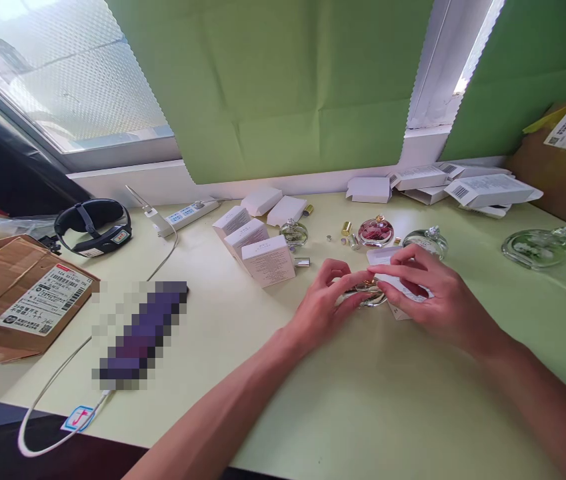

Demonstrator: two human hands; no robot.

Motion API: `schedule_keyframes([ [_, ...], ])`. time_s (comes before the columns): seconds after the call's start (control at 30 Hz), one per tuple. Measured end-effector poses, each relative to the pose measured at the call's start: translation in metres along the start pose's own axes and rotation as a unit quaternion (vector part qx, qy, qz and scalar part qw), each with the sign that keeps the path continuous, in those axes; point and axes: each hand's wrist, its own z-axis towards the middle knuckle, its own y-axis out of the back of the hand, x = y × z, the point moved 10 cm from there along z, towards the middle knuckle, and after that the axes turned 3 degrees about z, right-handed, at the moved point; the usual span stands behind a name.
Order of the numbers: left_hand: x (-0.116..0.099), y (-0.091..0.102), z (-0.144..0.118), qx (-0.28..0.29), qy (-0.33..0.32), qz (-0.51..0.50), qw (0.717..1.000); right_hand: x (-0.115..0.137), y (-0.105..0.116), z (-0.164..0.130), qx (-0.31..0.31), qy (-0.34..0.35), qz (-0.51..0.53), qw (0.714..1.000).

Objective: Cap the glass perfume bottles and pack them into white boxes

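Low over the table, both my hands close around a clear glass perfume bottle (pixel 373 298) with a gold-coloured neck. My left hand (pixel 320 307) has its thumb against the near side of the glass and its index finger at the top. From the right, the thumb and fingers of my right hand (pixel 435 303) curl to the neck, and the fingertips of both hands meet there. Fingers hide most of the neck, so any small part there cannot be made out. A white carton (pixel 400 283) lies just behind the bottle, partly under my right hand.
Behind stand a red perfume bottle (pixel 375 232), clear bottles (pixel 425 241) (pixel 293 233), a greenish bottle (pixel 537 249) and gold caps (pixel 347 229). White cartons (pixel 269 260) stand left; others (pixel 487 189) lie right. A phone (pixel 145 333), headset (pixel 93 228), power strip (pixel 190 215) and cardboard boxes (pixel 27 297) (pixel 557 167) surround them.
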Motion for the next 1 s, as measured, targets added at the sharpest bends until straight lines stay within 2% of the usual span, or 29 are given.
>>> schedule_keyframes([
  [0.47, -0.002, 0.001, 0.000, 0.005, -0.019, 0.011, 1.000, -0.010, -0.001, -0.001, 0.006, -0.026, 0.061, 0.998],
  [0.67, -0.001, 0.002, 0.001, -0.001, -0.021, 0.013, 1.000, -0.015, -0.004, -0.001, 0.020, -0.042, 0.055, 0.997],
  [0.83, -0.004, 0.001, 0.000, 0.009, -0.025, 0.026, 0.999, -0.012, 0.000, -0.002, 0.028, -0.020, 0.024, 0.999],
  [0.9, -0.004, 0.002, 0.000, 0.006, -0.024, 0.026, 0.999, -0.010, 0.000, -0.004, 0.045, -0.008, -0.009, 0.999],
  [1.0, -0.004, 0.003, 0.001, -0.009, -0.025, 0.014, 1.000, -0.015, -0.004, -0.008, 0.095, -0.026, -0.045, 0.994],
])
